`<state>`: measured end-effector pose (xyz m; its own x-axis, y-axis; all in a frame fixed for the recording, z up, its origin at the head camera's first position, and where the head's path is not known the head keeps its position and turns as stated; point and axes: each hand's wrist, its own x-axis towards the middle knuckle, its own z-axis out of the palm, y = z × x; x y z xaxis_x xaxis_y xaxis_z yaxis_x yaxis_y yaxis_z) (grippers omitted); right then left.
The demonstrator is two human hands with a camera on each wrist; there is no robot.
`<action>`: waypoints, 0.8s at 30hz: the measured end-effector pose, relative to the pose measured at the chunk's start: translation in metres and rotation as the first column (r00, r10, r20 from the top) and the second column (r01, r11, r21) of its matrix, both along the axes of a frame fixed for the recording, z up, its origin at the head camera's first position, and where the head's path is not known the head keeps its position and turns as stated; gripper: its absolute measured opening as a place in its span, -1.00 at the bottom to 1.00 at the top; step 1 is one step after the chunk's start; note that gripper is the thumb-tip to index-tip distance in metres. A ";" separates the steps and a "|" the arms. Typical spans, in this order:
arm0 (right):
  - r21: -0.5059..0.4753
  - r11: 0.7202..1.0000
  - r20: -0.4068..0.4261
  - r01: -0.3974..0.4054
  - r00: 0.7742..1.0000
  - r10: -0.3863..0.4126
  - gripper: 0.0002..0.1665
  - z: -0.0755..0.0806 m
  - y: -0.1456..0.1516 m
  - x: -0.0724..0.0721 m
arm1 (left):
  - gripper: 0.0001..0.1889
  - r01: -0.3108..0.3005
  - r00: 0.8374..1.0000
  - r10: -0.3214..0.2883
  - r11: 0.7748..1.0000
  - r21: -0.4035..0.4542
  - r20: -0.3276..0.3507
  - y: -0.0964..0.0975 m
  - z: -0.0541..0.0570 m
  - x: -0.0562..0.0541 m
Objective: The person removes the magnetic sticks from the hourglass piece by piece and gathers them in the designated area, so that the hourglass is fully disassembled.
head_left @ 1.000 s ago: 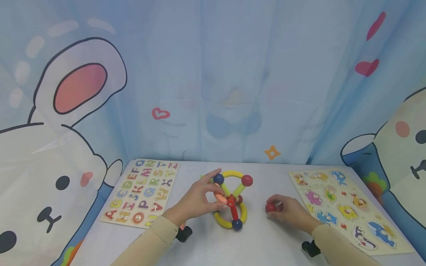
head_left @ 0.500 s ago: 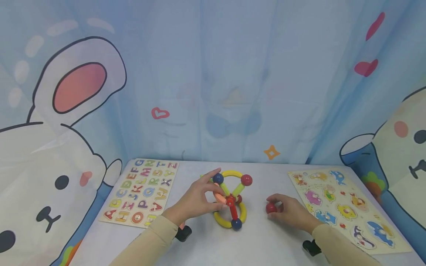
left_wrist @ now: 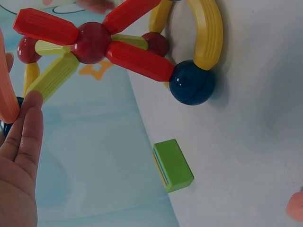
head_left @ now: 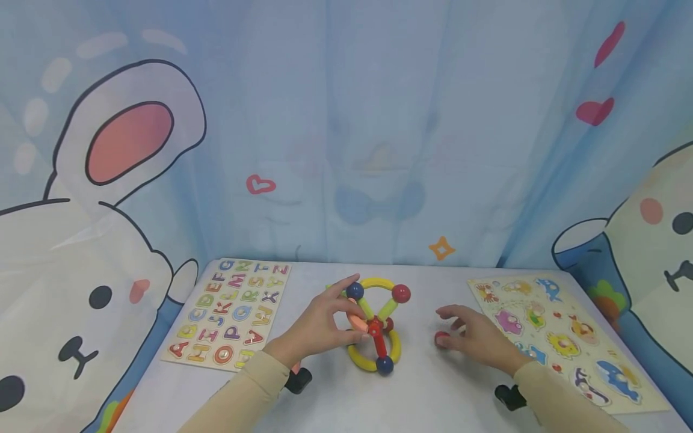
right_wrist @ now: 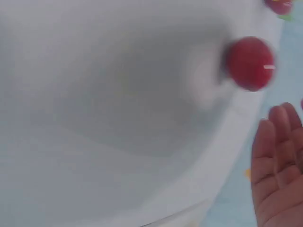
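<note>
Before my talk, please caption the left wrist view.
Left hand holding orange rod by a ball-and-rod model, green block behind.

Stick-and-ball toy (head_left: 375, 326): curved rods (left_wrist: 208, 33) yellow, straight rods (left_wrist: 139, 61) red or lime, balls (left_wrist: 192, 82) deep red or dark blue; gripped curved rod (left_wrist: 5, 90) peach, loose ball (right_wrist: 251, 64) solid red. Letter board (head_left: 224, 320) cream with a multicoloured alphabet, animal board (head_left: 541, 337) cream with figures in blue, pink, yellow and orange, block (left_wrist: 174, 165) green with thin blue and yellow lines along one side. Counter (head_left: 422, 397) plain white, sleeves (head_left: 243, 391) beige, curtain (head_left: 379, 90) pale blue, printed with black-outlined white animals, red hearts and an orange star.
</note>
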<state>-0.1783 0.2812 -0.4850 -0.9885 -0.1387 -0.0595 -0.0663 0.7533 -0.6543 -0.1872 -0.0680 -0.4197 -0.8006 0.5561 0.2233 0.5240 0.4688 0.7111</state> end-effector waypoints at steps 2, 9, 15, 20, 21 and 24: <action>-0.053 0.998 -0.047 -0.023 0.999 0.020 -0.32 0.012 -0.006 -0.002 | -0.76 -0.002 1.000 0.002 1.000 -0.004 -0.004 0.000 0.000 0.000; -0.223 0.957 -0.145 -0.188 0.977 0.158 -0.38 0.058 -0.051 -0.016 | -0.77 -0.005 1.000 0.005 1.000 -0.015 -0.012 -0.001 -0.001 -0.002; -0.271 0.921 -0.132 -0.279 0.959 0.252 -0.42 0.074 -0.074 -0.025 | -0.76 0.018 1.000 -0.018 1.000 0.004 -0.013 -0.001 -0.002 -0.003; -0.273 0.914 -0.119 -0.299 0.954 0.276 -0.43 0.074 -0.075 -0.027 | -0.77 0.038 0.999 -0.037 0.999 0.019 -0.022 -0.002 -0.003 -0.003; -0.275 0.916 -0.113 -0.294 0.955 0.273 -0.43 0.074 -0.076 -0.027 | -0.77 0.039 0.999 -0.038 0.999 0.019 -0.024 -0.002 -0.003 -0.003; -0.271 0.921 -0.097 -0.280 0.960 0.263 -0.42 0.074 -0.077 -0.027 | -0.78 0.041 0.999 -0.041 0.999 0.023 -0.028 -0.003 -0.003 -0.004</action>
